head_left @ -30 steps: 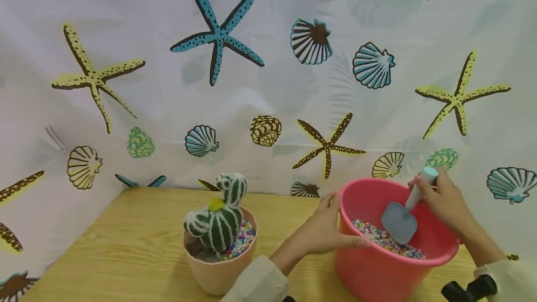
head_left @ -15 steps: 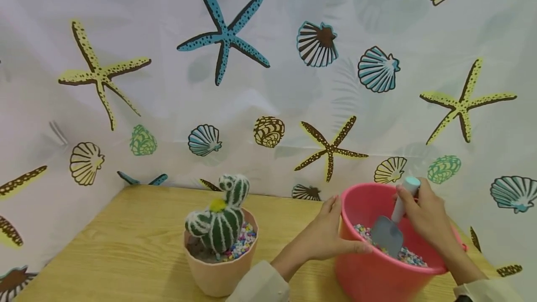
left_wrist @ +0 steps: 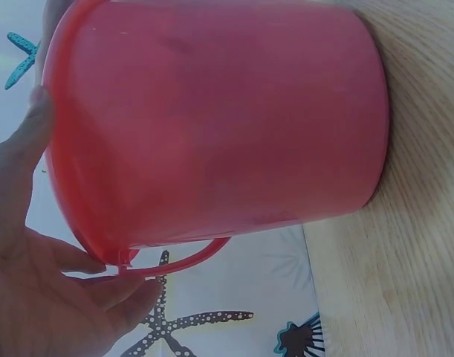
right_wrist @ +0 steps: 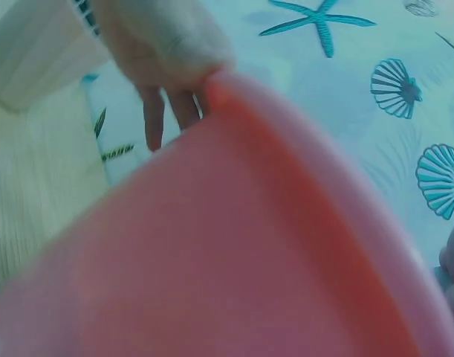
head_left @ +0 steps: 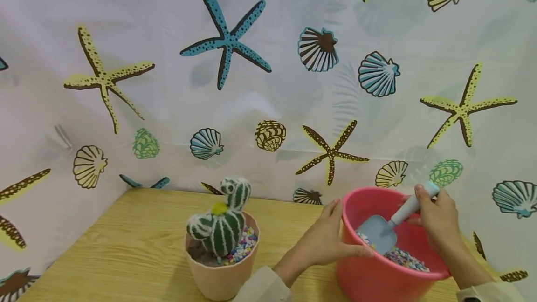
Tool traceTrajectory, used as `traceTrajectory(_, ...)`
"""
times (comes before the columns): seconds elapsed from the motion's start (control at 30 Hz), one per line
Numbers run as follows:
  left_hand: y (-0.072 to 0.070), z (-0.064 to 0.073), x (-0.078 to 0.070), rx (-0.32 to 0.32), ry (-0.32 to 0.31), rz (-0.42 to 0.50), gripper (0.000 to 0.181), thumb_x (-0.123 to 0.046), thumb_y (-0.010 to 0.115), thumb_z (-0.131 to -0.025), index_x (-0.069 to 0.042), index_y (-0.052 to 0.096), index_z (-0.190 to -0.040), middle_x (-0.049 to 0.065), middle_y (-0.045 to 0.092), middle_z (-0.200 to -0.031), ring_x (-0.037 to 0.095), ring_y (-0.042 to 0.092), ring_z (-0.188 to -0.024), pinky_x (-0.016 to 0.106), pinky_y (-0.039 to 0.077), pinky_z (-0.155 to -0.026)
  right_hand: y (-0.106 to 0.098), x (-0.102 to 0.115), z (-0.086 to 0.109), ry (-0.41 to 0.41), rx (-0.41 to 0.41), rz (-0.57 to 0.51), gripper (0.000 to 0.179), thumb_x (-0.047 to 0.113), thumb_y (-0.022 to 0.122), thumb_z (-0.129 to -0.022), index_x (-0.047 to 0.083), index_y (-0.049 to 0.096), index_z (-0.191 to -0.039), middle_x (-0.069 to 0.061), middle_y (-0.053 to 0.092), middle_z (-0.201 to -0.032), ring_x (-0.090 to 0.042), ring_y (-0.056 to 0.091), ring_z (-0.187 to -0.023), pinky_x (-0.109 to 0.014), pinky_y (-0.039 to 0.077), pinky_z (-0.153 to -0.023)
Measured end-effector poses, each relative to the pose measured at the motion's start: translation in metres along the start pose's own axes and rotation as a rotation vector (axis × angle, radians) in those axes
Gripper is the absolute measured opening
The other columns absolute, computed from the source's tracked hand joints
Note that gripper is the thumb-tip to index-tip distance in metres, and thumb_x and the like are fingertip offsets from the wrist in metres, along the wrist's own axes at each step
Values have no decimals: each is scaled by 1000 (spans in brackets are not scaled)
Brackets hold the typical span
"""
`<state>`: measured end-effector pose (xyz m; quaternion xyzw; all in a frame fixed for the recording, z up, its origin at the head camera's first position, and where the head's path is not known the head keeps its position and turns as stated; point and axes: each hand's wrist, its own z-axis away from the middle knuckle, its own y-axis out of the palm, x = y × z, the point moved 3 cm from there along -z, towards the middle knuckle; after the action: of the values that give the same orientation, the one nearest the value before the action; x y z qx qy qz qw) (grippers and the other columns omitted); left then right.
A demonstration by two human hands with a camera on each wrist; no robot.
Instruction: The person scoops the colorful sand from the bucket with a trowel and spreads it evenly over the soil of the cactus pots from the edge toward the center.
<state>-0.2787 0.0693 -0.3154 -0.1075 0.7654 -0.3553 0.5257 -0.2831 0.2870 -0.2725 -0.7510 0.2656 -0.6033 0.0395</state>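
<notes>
A pink plastic bucket (head_left: 390, 269) stands at the right of the table, with small multicoloured pebbles (head_left: 406, 260) inside. My left hand (head_left: 320, 241) holds the bucket's left rim, its thumb along the front and its fingers round the far side. In the left wrist view the fingers are beside the bucket's handle (left_wrist: 186, 262). My right hand (head_left: 438, 216) grips the pale handle of a small hand shovel (head_left: 379, 232) over the bucket. The blue-grey blade lies tilted against the near inner wall, with some pebbles at its lower edge. Only a few right fingertips show in the right wrist view.
A peach pot (head_left: 220, 278) with a knitted cactus (head_left: 222, 232) stands left of the bucket. Brown soil and coloured pebbles lie round the cactus. A sea-patterned cloth (head_left: 268, 78) hangs behind the wooden table (head_left: 126, 236).
The shovel has gone left and down inside the bucket, its blade tipping flatter to the left among the pebbles. My left hand keeps its place on the rim.
</notes>
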Motion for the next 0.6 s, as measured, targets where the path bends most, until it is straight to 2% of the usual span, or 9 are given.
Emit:
traceTrajectory(0.1,0,0,0,-1,2,4,114,-57,80,-67,-17,18,-154,8,23,-157,34,41,-135,50,48,-97,-1,-6,-4,65,38,-159,42,34,36,-102,-6,41,-114,14,67,-79,4,65,-68,-25,58,-61)
traceTrajectory(0.13,0,0,0,0,2,6,114,-57,80,-67,-17,18,-154,8,22,-157,34,40,-135,50,48,-97,-1,-7,-5,90,55,-192,42,34,36,-102,-6,40,-114,16,67,-78,3,65,-68,-25,58,-61)
traceTrajectory(0.33,0,0,0,0,6,3,114,-56,80,-66,-17,18,-154,8,23,-157,34,41,-135,49,48,-96,-7,-19,-8,226,131,-354,43,35,31,-103,-5,37,-119,13,66,-76,-4,68,-69,-27,58,-64)
traceTrajectory(0.4,0,0,-1,-1,10,-5,114,-56,80,-67,-17,18,-154,8,23,-157,34,41,-134,49,48,-97,-9,-21,-9,253,140,-402,41,36,30,-103,-2,37,-117,12,66,-76,-6,69,-69,-28,59,-65)
traceTrajectory(0.6,1,-2,-1,3,26,-16,113,-57,79,-68,-15,18,-154,10,22,-157,34,42,-134,48,48,-98,-14,-26,-10,309,123,-456,39,36,30,-103,1,37,-118,10,66,-76,-9,70,-69,-28,58,-67)
